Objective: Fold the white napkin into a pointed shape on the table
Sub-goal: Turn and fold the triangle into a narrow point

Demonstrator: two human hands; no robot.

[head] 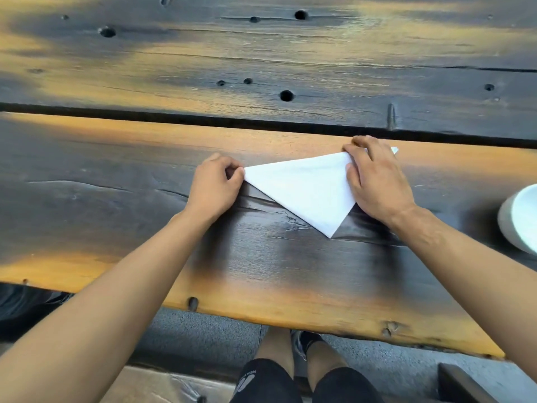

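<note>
The white napkin lies flat on the dark wooden table as a triangle, its long edge toward the far side and its point toward me. My left hand pinches the triangle's left corner between thumb and fingers. My right hand rests palm down over the right part of the napkin, fingers pressing near the right corner, whose tip pokes out beyond the fingers.
A white bowl-like object sits at the right edge of view. A dark gap runs between the two table planks beyond the napkin. The table's near edge is close to my knees.
</note>
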